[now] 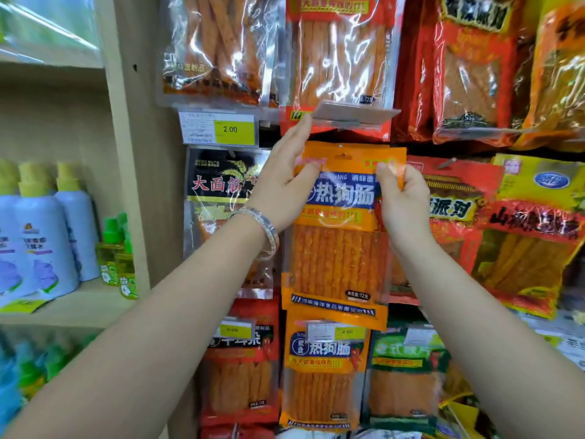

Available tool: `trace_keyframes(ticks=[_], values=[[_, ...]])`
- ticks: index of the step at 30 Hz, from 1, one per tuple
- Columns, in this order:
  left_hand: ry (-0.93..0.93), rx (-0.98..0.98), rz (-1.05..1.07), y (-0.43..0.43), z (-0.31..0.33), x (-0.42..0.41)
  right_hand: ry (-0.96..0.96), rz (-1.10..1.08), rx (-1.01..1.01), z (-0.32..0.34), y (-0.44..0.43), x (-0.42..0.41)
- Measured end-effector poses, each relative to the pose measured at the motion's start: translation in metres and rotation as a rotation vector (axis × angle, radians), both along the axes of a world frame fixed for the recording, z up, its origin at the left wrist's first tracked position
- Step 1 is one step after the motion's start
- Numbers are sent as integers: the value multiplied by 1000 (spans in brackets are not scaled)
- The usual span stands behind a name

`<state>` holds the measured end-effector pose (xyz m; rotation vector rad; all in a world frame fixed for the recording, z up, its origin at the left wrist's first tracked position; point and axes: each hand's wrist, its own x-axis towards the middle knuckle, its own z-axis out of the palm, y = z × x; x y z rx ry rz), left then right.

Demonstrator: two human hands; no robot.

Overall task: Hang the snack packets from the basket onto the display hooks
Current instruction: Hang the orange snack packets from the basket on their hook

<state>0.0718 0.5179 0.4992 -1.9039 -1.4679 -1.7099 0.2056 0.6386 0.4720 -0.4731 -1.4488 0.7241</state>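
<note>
Hanging snack bags [471, 74] crowd a shop's display wall. To the left, a beige shelf unit [129, 153] carries pale blue bottles [41, 242] and small green ones. In the middle, held up against the display, is the orange packet [342, 248], printed "热狗肠". The left hand [285, 185] pinches its top left corner under the thumb, fingertips touching a grey tag flap [354, 114] above. The right hand [402, 201] pinches the top right corner. A yellow price label [234, 129] reads "2.00", and a black packet [221, 185] reads "大面筋".
</note>
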Motion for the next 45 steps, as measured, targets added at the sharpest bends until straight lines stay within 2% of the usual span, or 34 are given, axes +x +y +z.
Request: trace_keyframes(ticks=[6, 10, 14, 18, 22, 24, 26, 28, 35, 45], values=[[-39, -7, -21, -1, -2, -2, 3, -5, -3, 20, 6, -9], [-34, 10, -18, 2, -3, -6, -33, -70, 1, 20, 12, -14], [-49, -71, -82, 11, -24, -14, -88, -173, 69, 5, 16, -10], [114, -196, 111, 22, -73, -26, -79, -217, 183, -22, 15, -4], [262, -331, 135, 30, -120, -36, -321, -584, 538, -60, 16, 4], [316, -371, 147, 35, -134, -38, -520, -693, 723, -74, 19, 6], [367, -405, 183, 43, -142, -37, -748, -747, 821, -83, 25, 5], [387, -423, 238, 53, -143, -38, -909, -783, 806, -83, 30, 1], [286, -561, 285, 96, -130, -51, -1280, -770, 653, -64, 61, -28], [155, -703, 299, 129, -113, -57, -1433, -573, 481, -42, 84, -53]])
